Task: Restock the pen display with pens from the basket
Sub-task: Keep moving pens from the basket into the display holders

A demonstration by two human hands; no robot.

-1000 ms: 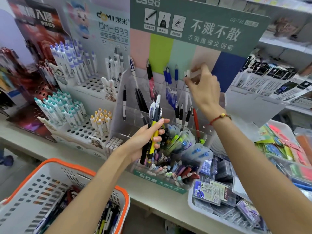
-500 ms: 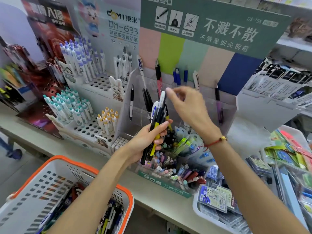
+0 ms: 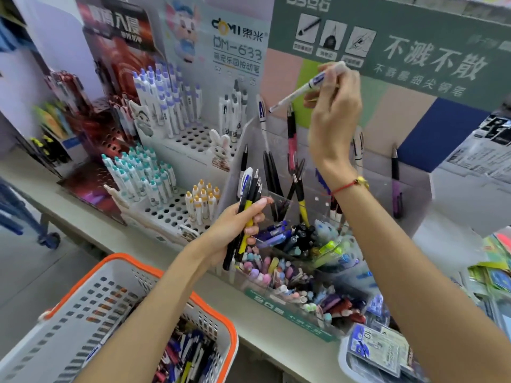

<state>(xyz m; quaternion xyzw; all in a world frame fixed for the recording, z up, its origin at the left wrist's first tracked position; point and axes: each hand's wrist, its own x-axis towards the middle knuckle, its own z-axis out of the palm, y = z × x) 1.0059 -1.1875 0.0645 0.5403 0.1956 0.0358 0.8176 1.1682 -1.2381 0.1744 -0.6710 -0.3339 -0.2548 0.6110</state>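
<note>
While the basket (image 3: 210,313) of pens sits at seven o'clock, the left hand (image 3: 235,225) grips a bundle of pens (image 3: 249,200) upright before the clear pen display (image 3: 276,167). Behind, at eleven o'clock, a card (image 3: 235,42) reads "DM-633". At one o'clock the right hand (image 3: 333,111), lower half a second ago, now pinches a white pen (image 3: 307,87) raised and tilted, tip toward nine o'clock.
</note>
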